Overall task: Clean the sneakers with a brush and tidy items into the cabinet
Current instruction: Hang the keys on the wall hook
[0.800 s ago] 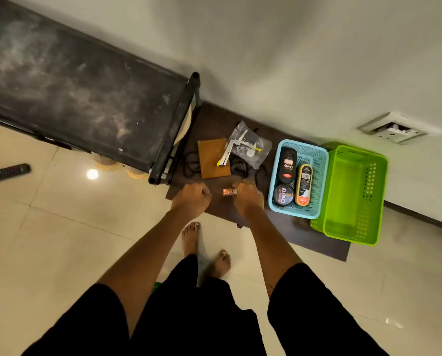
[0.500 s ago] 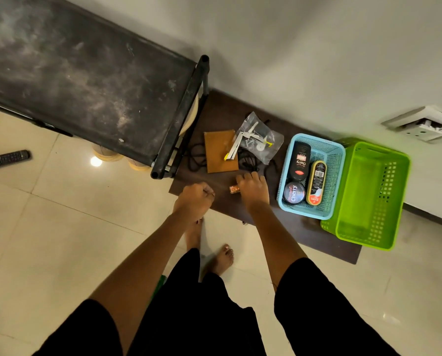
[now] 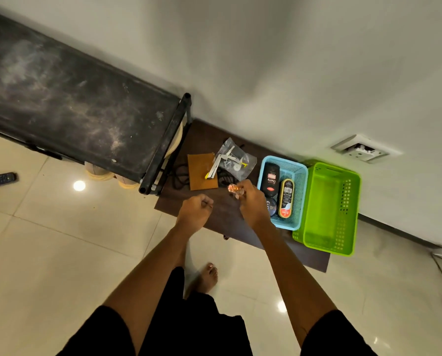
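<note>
Right hand (image 3: pixel 252 204) now pinches the small orange translucent item (image 3: pixel 234 188), lifted off the dark brown floor mat (image 3: pixel 222 219). Left hand (image 3: pixel 195 210) stays fisted, seemingly empty. Likely bound for the light blue mesh basket (image 3: pixel 300 176).

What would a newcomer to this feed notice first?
The bright green basket by the wall on the right, beside a blue basket of shoe-polish containers. The right hand holds a small orange object over the dark mat, the left hand fisted beside it. A dusty black rack fills the upper left.
</note>
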`<state>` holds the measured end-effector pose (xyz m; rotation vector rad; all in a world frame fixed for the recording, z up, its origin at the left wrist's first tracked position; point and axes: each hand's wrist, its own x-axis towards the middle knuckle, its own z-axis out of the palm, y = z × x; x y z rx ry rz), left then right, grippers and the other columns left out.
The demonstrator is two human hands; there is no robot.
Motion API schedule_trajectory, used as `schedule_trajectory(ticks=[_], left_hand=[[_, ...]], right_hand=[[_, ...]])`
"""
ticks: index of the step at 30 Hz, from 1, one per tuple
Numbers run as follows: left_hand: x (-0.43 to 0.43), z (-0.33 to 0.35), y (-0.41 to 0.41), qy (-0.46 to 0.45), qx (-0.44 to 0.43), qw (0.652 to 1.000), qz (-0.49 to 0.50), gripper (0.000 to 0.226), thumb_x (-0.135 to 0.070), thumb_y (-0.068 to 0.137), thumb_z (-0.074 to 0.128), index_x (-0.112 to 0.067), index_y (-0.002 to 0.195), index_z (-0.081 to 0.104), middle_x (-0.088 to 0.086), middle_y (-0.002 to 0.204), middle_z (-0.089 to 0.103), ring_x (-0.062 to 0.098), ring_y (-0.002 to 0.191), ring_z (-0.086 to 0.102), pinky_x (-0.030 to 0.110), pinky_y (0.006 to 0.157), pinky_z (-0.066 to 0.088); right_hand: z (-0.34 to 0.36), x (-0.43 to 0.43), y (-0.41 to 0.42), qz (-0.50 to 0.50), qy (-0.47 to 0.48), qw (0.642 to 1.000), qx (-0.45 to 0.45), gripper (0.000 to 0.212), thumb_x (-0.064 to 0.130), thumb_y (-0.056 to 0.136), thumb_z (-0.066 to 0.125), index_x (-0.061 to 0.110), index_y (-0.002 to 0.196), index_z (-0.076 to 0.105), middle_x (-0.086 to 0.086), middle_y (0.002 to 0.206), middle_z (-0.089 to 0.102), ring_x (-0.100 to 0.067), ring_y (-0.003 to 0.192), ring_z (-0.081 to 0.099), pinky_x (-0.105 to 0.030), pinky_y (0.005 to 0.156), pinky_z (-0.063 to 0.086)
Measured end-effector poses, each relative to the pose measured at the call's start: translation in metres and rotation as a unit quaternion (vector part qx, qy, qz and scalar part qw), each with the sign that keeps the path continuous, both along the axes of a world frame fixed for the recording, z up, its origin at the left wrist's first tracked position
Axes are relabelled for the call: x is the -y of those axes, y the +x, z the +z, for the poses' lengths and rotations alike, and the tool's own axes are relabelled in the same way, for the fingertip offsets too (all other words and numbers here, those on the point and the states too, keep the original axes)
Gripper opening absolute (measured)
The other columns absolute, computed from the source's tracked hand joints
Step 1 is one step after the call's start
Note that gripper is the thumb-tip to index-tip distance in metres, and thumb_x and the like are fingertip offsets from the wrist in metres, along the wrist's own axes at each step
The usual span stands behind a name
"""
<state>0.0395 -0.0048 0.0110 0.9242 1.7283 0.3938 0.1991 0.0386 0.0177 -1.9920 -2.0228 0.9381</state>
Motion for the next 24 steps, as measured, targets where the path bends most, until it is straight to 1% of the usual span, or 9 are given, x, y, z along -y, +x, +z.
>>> schedule_trajectory(ticks=[4,5,8,10,14,16,18,22,24], left_hand=[[-0.001,0.023,0.017,0.03,0.011,0.999,-0.01,0.027,-0.007,0.086,0.062,-0.016,0.111,0.063,0.005,0.108,0.066,0.019,0.104,0.061,0.03,0.089,0.05],[-0.001,0.031,0.021,0.044,0.016,0.999,-0.014,0.031,-0.007,0.085,0.063,-0.016,0.115,0.061,0.005,0.112,0.065,0.018,0.107,0.059,0.03,0.09,0.049],[-0.004,0.058,0.033,0.116,0.032,0.992,-0.043,0.041,-0.006,0.082,0.068,-0.014,0.121,0.058,0.005,0.12,0.061,0.015,0.114,0.055,0.024,0.092,0.045],[-0.005,0.076,0.04,0.153,0.039,0.986,-0.057,0.044,-0.008,0.08,0.071,-0.014,0.121,0.058,0.004,0.121,0.06,0.016,0.114,0.055,0.025,0.094,0.045],[-0.009,0.108,0.051,0.201,0.05,0.976,-0.069,0.046,-0.014,0.079,0.074,-0.015,0.123,0.058,0.004,0.118,0.061,0.017,0.109,0.056,0.031,0.093,0.047],[-0.011,0.124,0.055,0.231,0.06,0.969,-0.063,0.043,-0.014,0.081,0.072,-0.013,0.121,0.058,-0.001,0.116,0.06,0.012,0.108,0.054,0.021,0.09,0.046],[-0.012,0.139,0.058,0.255,0.067,0.963,-0.048,0.036,-0.011,0.082,0.07,-0.011,0.117,0.061,-0.006,0.109,0.059,0.008,0.101,0.053,0.01,0.082,0.042],[-0.013,0.159,0.061,0.274,0.07,0.959,-0.031,0.022,-0.009,0.082,0.07,-0.006,0.103,0.066,0.005,0.096,0.069,0.016,0.086,0.063,0.025,0.078,0.048],[-0.013,0.169,0.06,0.269,0.067,0.96,-0.032,0.014,-0.01,0.081,0.072,-0.006,0.094,0.066,0.006,0.085,0.069,0.011,0.074,0.061,0.019,0.069,0.047]], right_hand=[[0.036,0.004,0.009,-0.091,0.015,0.989,-0.113,0.018,0.006,0.088,0.051,0.008,0.105,0.056,-0.011,0.085,0.065,-0.031,0.077,0.062,-0.045,0.069,0.052],[0.047,0.005,0.011,-0.11,0.021,0.985,-0.135,0.018,0.01,0.089,0.053,0.009,0.107,0.056,-0.009,0.086,0.066,-0.029,0.077,0.063,-0.042,0.069,0.052],[0.08,0.007,0.019,-0.14,0.057,0.974,-0.17,0.019,0.016,0.092,0.058,0.008,0.109,0.059,-0.002,0.088,0.067,-0.02,0.081,0.064,-0.019,0.07,0.045],[0.101,0.009,0.022,-0.176,0.056,0.956,-0.229,0.017,0.009,0.091,0.058,0.008,0.108,0.058,-0.003,0.088,0.065,-0.019,0.082,0.064,-0.023,0.073,0.051],[0.136,0.011,0.022,-0.227,0.016,0.898,-0.377,0.015,-0.001,0.093,0.05,0.009,0.101,0.055,-0.014,0.088,0.064,-0.011,0.072,0.066,-0.02,0.067,0.056],[0.153,0.012,0.022,-0.227,-0.003,0.879,-0.42,0.011,0.002,0.095,0.048,0.01,0.098,0.053,-0.011,0.085,0.065,-0.009,0.069,0.067,-0.02,0.066,0.056],[0.166,0.014,0.022,-0.235,-0.013,0.861,-0.451,0.008,0.007,0.096,0.049,0.006,0.104,0.052,-0.012,0.084,0.065,-0.008,0.065,0.068,-0.018,0.062,0.055],[0.189,0.018,0.024,-0.246,-0.025,0.827,-0.505,0.015,0.006,0.096,0.048,0.003,0.111,0.051,-0.012,0.083,0.064,-0.011,0.066,0.069,-0.021,0.062,0.057],[0.201,0.018,0.026,-0.248,-0.021,0.817,-0.521,0.017,0.005,0.095,0.049,0.002,0.111,0.051,-0.013,0.082,0.063,-0.011,0.063,0.068,-0.021,0.061,0.057]])
